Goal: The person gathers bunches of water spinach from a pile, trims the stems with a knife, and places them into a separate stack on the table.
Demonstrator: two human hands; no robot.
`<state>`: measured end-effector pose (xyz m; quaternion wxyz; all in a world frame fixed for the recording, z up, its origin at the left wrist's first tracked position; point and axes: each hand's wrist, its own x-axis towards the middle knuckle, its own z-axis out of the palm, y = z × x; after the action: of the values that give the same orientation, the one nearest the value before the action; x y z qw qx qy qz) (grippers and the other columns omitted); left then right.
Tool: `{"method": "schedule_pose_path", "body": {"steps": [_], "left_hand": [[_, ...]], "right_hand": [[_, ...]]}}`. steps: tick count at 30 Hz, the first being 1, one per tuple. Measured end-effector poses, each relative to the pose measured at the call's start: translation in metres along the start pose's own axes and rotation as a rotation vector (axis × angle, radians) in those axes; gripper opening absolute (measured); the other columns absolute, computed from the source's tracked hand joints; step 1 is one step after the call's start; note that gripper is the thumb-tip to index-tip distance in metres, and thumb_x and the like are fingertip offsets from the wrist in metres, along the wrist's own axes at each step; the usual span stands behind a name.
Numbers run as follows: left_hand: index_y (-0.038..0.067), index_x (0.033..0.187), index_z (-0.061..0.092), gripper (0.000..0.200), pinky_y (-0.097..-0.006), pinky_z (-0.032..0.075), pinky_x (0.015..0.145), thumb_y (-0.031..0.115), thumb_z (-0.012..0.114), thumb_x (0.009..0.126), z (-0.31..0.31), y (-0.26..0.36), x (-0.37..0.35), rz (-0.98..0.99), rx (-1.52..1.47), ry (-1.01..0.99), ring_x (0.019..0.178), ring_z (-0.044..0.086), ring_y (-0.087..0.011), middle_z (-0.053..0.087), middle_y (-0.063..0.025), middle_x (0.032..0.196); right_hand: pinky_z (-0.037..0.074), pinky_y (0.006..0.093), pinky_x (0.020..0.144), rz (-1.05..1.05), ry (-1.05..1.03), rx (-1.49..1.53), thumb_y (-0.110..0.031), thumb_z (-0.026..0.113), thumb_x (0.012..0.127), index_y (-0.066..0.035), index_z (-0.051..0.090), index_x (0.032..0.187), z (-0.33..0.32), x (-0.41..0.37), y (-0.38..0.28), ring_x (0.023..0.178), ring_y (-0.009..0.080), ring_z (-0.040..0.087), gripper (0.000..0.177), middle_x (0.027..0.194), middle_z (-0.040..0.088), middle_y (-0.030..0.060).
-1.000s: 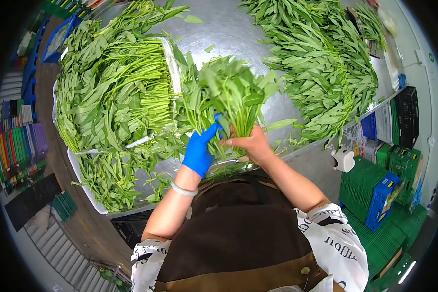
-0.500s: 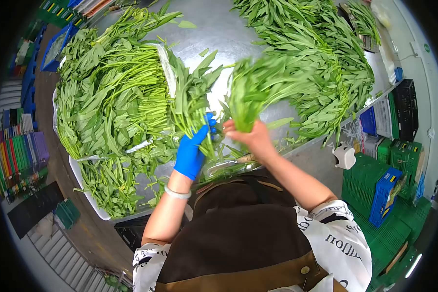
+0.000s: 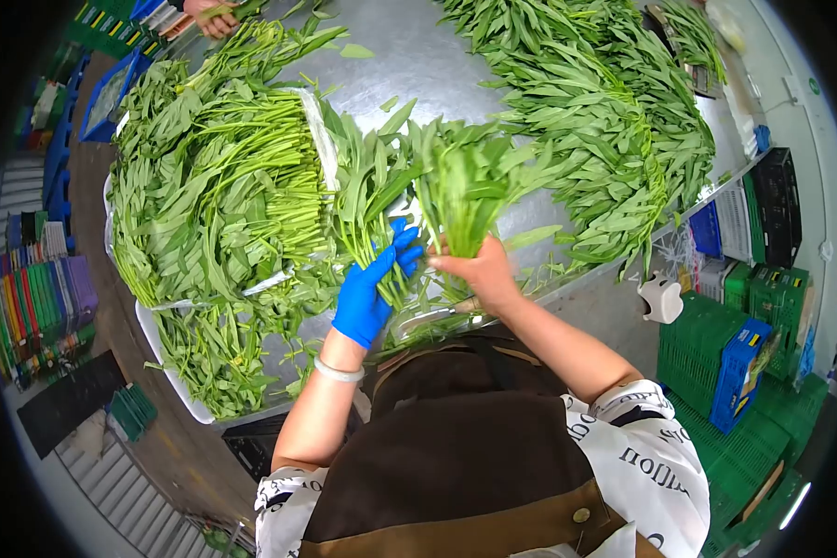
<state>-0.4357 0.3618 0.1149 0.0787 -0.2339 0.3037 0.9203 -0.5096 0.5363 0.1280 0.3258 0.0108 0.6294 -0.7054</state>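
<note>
My left hand (image 3: 374, 284), in a blue glove, is closed round the stems of a small bunch of water spinach (image 3: 367, 200), its leaves pointing away from me. Bare, my right hand (image 3: 479, 274) grips the stem end of another bunch of water spinach (image 3: 465, 191); the leaves are slightly blurred. Both bunches are side by side above the metal table (image 3: 391, 79). Just below my hands lies a knife with a wooden handle (image 3: 469, 305), partly covered by loose greens. Left of my hands, stacked water spinach (image 3: 242, 177) fills a white-edged container.
A large heap of water spinach (image 3: 604, 121) covers the table's right side. Another person's hand (image 3: 216, 17) holds greens at the top left. Green crates (image 3: 707, 358) and a blue crate (image 3: 739, 372) stand on the right, beyond the table edge.
The bunch in my right hand has swung left and stands more upright, close to the left bunch. Another person's hand has come into view at the top left.
</note>
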Motion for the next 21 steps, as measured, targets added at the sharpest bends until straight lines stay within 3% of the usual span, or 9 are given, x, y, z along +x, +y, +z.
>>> {"method": "schedule_pose_path", "body": {"steps": [3,6,11,17,21], "left_hand": [[0.002,0.134,0.047,0.046,-0.0325,0.044,0.098,0.011,0.059,0.091,0.004,-0.011,0.004,-0.029,-0.182,0.029,0.109,0.058,-0.0206,0.057,-0.0102,0.128],[0.001,0.130,0.050,0.041,-0.0323,0.048,0.091,0.013,0.060,0.091,-0.003,-0.017,0.000,-0.016,-0.019,0.150,0.106,0.060,-0.0196,0.061,-0.0092,0.122],[0.002,0.108,0.062,0.021,-0.0288,0.048,0.078,0.009,0.063,0.088,-0.008,-0.008,-0.003,-0.043,0.167,0.247,0.084,0.062,-0.0151,0.066,-0.0057,0.095],[0.000,0.109,0.060,0.024,-0.0299,0.049,0.077,0.009,0.064,0.087,-0.007,-0.003,-0.009,-0.006,0.117,0.089,0.082,0.061,-0.0168,0.065,-0.0069,0.093],[-0.001,0.112,0.059,0.027,-0.0301,0.049,0.077,0.008,0.063,0.087,-0.004,0.009,-0.022,0.024,0.037,-0.018,0.083,0.061,-0.0169,0.065,-0.0076,0.096]], "right_hand": [[0.049,0.0281,0.076,0.012,-0.058,-0.076,-0.004,0.076,0.074,-0.003,0.060,0.101,0.017,-0.002,0.015,0.082,0.0117,0.061,0.032,0.091,0.065,0.0043],[0.048,0.0275,0.075,0.117,-0.043,0.005,-0.003,0.077,0.073,-0.003,0.060,0.101,0.021,-0.003,0.016,0.081,0.0108,0.059,0.033,0.090,0.064,0.0028],[0.047,0.0274,0.076,0.019,0.036,0.160,-0.002,0.071,0.076,-0.003,0.059,0.101,0.016,-0.005,0.001,0.080,0.0109,0.058,0.027,0.093,0.063,0.0021],[0.047,0.0261,0.072,-0.018,0.121,0.015,-0.001,0.068,0.078,-0.002,0.060,0.100,0.013,0.001,0.005,0.078,0.0088,0.057,0.024,0.091,0.064,0.0014],[0.047,0.0260,0.073,0.018,0.236,0.120,-0.004,0.064,0.080,-0.002,0.060,0.097,-0.006,0.013,0.002,0.079,0.0093,0.059,0.018,0.090,0.065,0.0041]]}}
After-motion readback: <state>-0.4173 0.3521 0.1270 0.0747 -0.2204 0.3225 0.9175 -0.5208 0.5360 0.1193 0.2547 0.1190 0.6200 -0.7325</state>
